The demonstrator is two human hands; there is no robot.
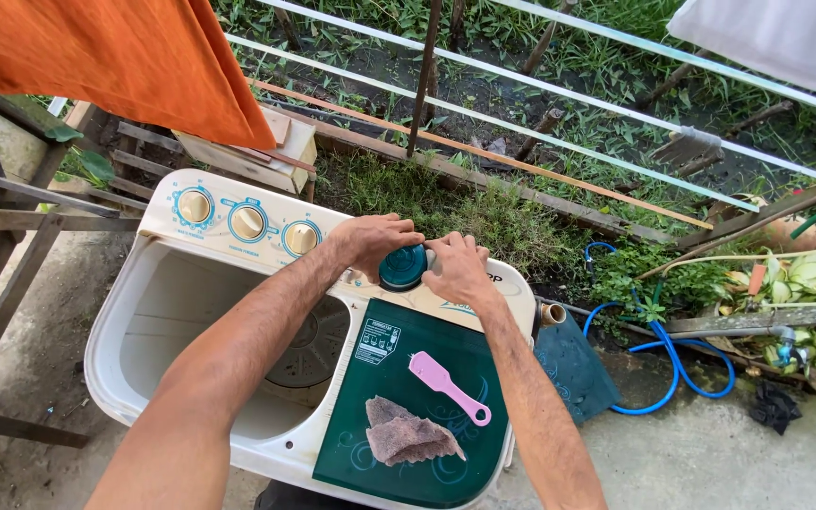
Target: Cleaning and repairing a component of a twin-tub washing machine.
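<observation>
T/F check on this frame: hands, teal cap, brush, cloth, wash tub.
1. Both hands are on the teal cap. True: left hand and right hand grip it from either side.
2. The pink brush lies on the dark green lid. True.
3. The brown cloth is inside the open wash tub. False: it lies on the green lid, beside the brush.
4. The blue hose is in the right hand. False: it lies on the ground to the right.

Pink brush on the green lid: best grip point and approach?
Take the pink brush by its slim handle, the end nearest the person, coming straight down from above. It lies flat on the green lid, apart from the brown cloth, so both long sides are free.
</observation>
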